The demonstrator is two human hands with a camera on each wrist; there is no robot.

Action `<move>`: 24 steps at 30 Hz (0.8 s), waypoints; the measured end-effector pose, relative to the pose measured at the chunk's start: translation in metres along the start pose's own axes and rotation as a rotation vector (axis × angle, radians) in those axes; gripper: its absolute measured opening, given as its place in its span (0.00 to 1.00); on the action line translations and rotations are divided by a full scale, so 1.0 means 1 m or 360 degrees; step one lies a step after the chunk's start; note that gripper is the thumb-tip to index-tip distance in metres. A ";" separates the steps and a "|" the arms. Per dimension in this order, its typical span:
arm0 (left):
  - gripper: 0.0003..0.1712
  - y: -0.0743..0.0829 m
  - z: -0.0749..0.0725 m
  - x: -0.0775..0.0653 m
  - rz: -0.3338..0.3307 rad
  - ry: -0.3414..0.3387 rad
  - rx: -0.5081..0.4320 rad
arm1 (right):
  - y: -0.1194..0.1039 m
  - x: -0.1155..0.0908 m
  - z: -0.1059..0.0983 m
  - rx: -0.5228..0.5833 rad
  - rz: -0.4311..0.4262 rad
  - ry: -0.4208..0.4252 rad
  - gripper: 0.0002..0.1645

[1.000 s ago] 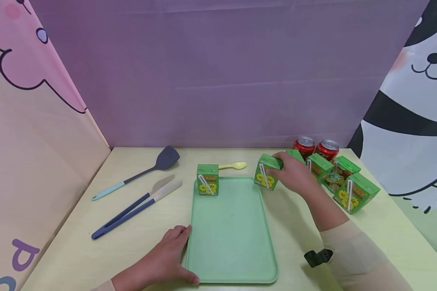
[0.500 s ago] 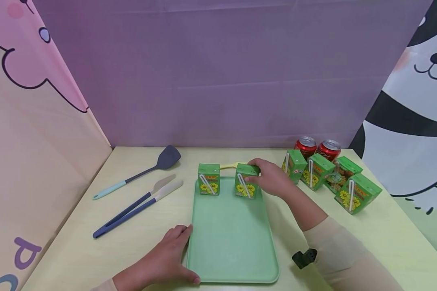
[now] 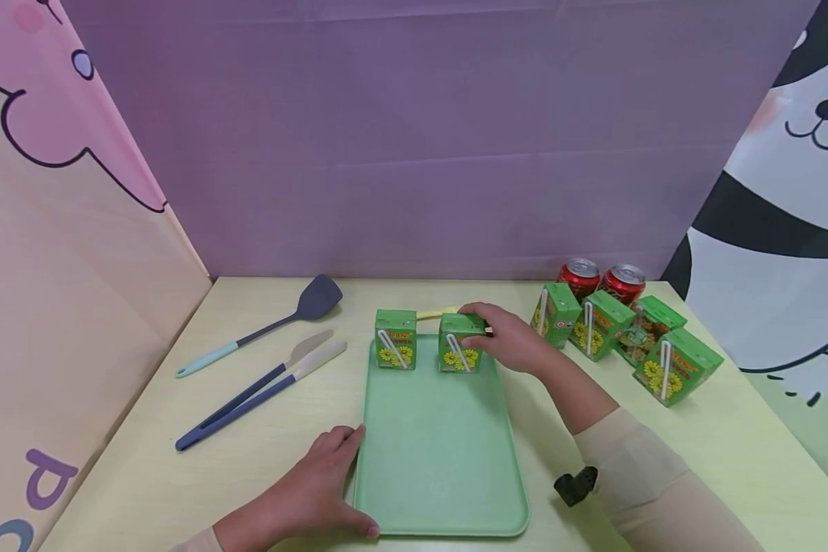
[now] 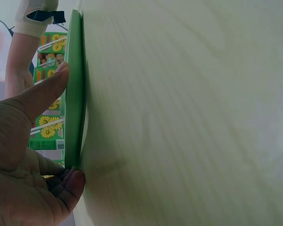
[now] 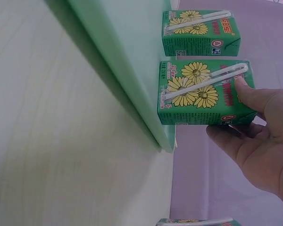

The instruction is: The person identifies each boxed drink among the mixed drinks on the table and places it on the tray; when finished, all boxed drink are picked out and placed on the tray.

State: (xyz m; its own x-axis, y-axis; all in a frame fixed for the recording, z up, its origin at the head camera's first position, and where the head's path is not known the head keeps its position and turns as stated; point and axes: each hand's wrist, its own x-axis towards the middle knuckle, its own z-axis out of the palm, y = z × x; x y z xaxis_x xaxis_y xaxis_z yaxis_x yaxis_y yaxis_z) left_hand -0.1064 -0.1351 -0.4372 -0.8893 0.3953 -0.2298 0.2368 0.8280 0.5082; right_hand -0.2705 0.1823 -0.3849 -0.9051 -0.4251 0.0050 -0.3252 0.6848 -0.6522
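Note:
In the head view, my right hand [image 3: 504, 337] grips a green drink carton [image 3: 457, 354] by its upper right part. The carton stands upright at the far right end of the light green tray [image 3: 441, 452]; yellow flowers and a white straw show on its front. In the right wrist view, the thumb is on the front of the held carton [image 5: 203, 92] and the fingers are behind it. A matching carton [image 3: 395, 349] stands at the tray's far left. My left hand [image 3: 317, 487] holds the tray's near left corner, with thumb and fingertips against the rim [image 4: 74, 94].
Several more green cartons [image 3: 602, 326] stand at the right, before two red cans [image 3: 623, 284]. A turner [image 3: 276, 326] and blue-handled tongs [image 3: 262, 395] lie on the left. Behind the tray, the held carton partly hides a yellow spoon [image 3: 431, 314].
My right hand has carried the carton left from beside the tray onto its far end, then slightly further left toward the other carton. My left hand has stayed at the tray's corner.

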 end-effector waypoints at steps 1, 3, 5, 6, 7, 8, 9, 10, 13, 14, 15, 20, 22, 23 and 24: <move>0.76 0.000 0.000 0.000 -0.0001 0.0000 0.0000 | 0.000 0.000 0.000 -0.0004 -0.0006 -0.0002 0.31; 0.76 0.000 0.000 0.000 -0.0005 -0.0005 -0.0005 | 0.001 0.000 0.000 -0.0012 -0.0012 -0.0004 0.32; 0.76 0.000 0.000 0.000 -0.0007 -0.0010 -0.0008 | 0.001 -0.001 -0.001 -0.0018 -0.0020 -0.0016 0.33; 0.76 0.000 0.000 0.000 -0.0007 -0.0010 -0.0008 | 0.002 -0.001 -0.002 -0.0035 -0.0033 -0.0022 0.34; 0.76 0.000 0.000 0.000 -0.0006 -0.0010 -0.0007 | 0.003 -0.002 -0.003 -0.0051 -0.0044 -0.0026 0.36; 0.76 0.000 0.000 0.000 -0.0005 -0.0010 -0.0007 | 0.003 -0.003 -0.006 -0.0065 -0.0054 -0.0022 0.36; 0.76 0.000 0.000 0.000 -0.0003 -0.0009 -0.0005 | 0.003 -0.004 -0.009 -0.0083 -0.0061 -0.0010 0.37; 0.76 0.000 0.000 0.000 -0.0001 -0.0006 -0.0004 | 0.003 -0.006 -0.013 -0.0104 -0.0060 0.0009 0.38; 0.76 0.000 0.001 0.000 -0.0004 -0.0005 -0.0004 | 0.001 -0.009 -0.029 -0.0188 -0.0017 0.0120 0.39; 0.76 0.000 0.001 0.000 -0.0007 -0.0006 -0.0005 | 0.001 -0.011 -0.036 -0.0219 0.0017 0.0164 0.40; 0.76 0.000 0.001 0.000 -0.0009 -0.0007 -0.0010 | 0.000 -0.012 -0.042 -0.0264 0.0067 0.0206 0.41; 0.76 -0.001 0.001 0.000 -0.0004 -0.0004 -0.0015 | 0.005 -0.021 -0.074 -0.0532 0.0328 0.0391 0.44; 0.76 -0.002 0.001 0.000 0.0011 0.0005 -0.0006 | 0.011 -0.026 -0.083 -0.0655 0.0442 0.0435 0.46; 0.76 -0.002 0.000 0.000 0.0018 0.0008 -0.0004 | 0.014 -0.028 -0.086 -0.0702 0.0505 0.0432 0.49; 0.76 -0.002 0.000 0.000 0.0025 0.0011 -0.0002 | 0.016 -0.030 -0.089 -0.0743 0.0565 0.0418 0.51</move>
State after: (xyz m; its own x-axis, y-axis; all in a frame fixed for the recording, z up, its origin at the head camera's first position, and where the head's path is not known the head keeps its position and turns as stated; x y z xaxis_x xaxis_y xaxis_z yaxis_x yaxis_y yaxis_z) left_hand -0.1067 -0.1365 -0.4384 -0.8883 0.4054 -0.2160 0.2501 0.8214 0.5126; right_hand -0.2731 0.2592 -0.3281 -0.9973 -0.0067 0.0737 -0.0249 0.9679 -0.2502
